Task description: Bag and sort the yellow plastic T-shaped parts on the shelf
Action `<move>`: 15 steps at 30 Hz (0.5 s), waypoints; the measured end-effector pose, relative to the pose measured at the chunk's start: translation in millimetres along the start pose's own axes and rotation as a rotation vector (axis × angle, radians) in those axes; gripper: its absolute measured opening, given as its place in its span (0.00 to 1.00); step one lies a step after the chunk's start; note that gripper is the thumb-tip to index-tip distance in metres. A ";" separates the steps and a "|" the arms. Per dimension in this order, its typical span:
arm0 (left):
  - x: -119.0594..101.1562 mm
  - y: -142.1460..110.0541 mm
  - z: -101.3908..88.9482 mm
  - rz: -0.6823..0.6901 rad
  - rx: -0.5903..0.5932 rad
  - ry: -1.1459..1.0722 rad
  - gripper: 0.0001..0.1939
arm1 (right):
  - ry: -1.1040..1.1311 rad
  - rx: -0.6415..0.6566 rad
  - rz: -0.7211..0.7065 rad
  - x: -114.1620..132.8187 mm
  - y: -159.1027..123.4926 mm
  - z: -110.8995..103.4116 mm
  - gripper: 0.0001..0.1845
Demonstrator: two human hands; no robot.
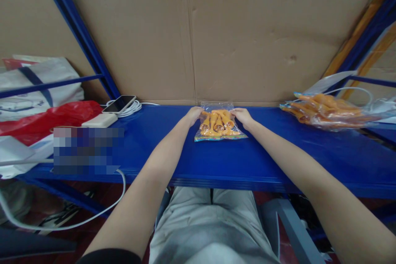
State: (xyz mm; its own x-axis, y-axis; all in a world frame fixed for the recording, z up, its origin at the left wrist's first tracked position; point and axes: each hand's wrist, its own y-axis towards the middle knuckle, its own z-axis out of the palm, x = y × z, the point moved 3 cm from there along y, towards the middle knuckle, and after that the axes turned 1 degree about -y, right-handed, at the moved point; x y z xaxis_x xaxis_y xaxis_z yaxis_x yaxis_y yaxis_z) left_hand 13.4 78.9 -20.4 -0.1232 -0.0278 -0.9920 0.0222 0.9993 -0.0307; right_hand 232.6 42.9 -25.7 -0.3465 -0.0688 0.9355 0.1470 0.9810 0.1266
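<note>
A clear plastic bag (216, 106) lies on the blue shelf top in front of me. Inside it are several orange horn-shaped plastic pieces (219, 121) with flared round mouths; a colourful strip runs along the bag's near edge. My left hand (194, 114) has its fingers closed on the bag's left side. At the opposite side, my right hand (243, 116) pinches the bag's right edge. Some fingertips of both hands are hidden by the bag or too small to make out.
More bagged orange pieces (324, 109) lie at the right end of the blue shelf (213, 169). On the left are a phone (120, 104), a coiled white cable (132, 109), a white power bank (99, 121) and a red plastic bag (71, 113). Cardboard (216, 37) stands behind.
</note>
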 end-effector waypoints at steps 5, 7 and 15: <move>-2.1 -6.6 -7.6 -0.030 -0.002 -0.110 0.13 | 0.179 0.023 0.051 6.7 -6.3 -4.6 0.13; -4.4 -11.2 -10.3 -0.039 -0.034 -0.136 0.14 | 0.254 0.040 0.072 9.1 -7.9 -5.8 0.16; -5.4 -15.4 -11.1 -0.044 -0.057 -0.130 0.12 | 0.371 0.017 0.155 10.9 -9.4 -6.5 0.18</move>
State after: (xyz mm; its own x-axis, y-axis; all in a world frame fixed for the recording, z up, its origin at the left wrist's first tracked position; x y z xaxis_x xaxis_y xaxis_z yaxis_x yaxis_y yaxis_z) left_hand 2.7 63.9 -13.3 0.0066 -0.0712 -0.9974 -0.0371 0.9968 -0.0714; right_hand 233.5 31.8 -14.6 0.0372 0.0223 0.9991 0.1552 0.9875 -0.0278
